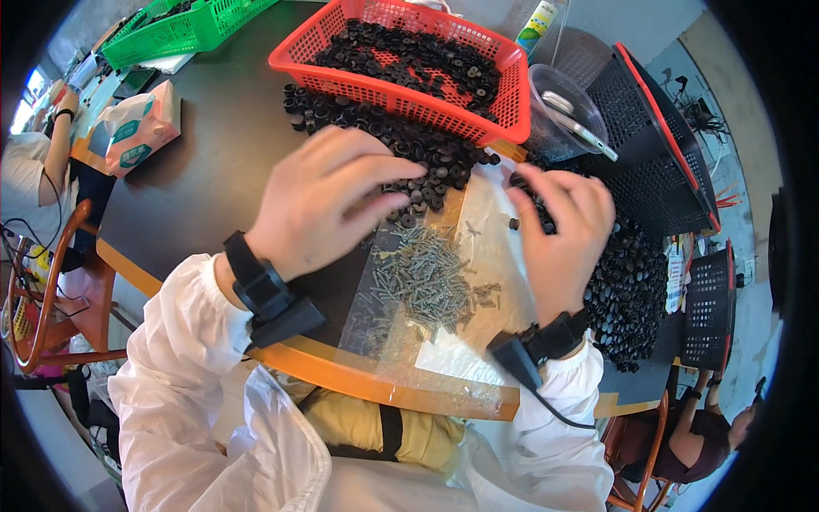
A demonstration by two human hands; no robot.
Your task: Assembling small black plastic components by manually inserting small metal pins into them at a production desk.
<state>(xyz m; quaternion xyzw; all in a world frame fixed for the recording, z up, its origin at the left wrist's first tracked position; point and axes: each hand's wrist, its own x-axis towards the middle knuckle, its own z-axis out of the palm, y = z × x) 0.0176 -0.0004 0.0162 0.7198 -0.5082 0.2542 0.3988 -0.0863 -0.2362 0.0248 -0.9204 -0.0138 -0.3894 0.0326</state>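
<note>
My left hand (pixel 320 200) hovers over a heap of small black round parts (pixel 435 175), thumb and fingers curved and apart. Across from it, my right hand (pixel 563 230) has its thumb and forefinger spread at the border of a second heap of glossy black pieces (pixel 627 290). Dark parts show around its fingertips; I see none clearly gripped. One small black part (pixel 514 224) is beside the right thumb. Between my wrists, a pile of thin silvery metal pins or screws (pixel 422 277) lies on clear plastic sheeting and brown paper (pixel 499 247).
A red basket (pixel 294 64) of flat black parts stands behind the heaps. To its right are a clear tub (pixel 554 141) holding a phone, and a black basket (pixel 657 145). A tissue pack (pixel 141 128) and green basket (pixel 175 38) sit left. People sit at both sides.
</note>
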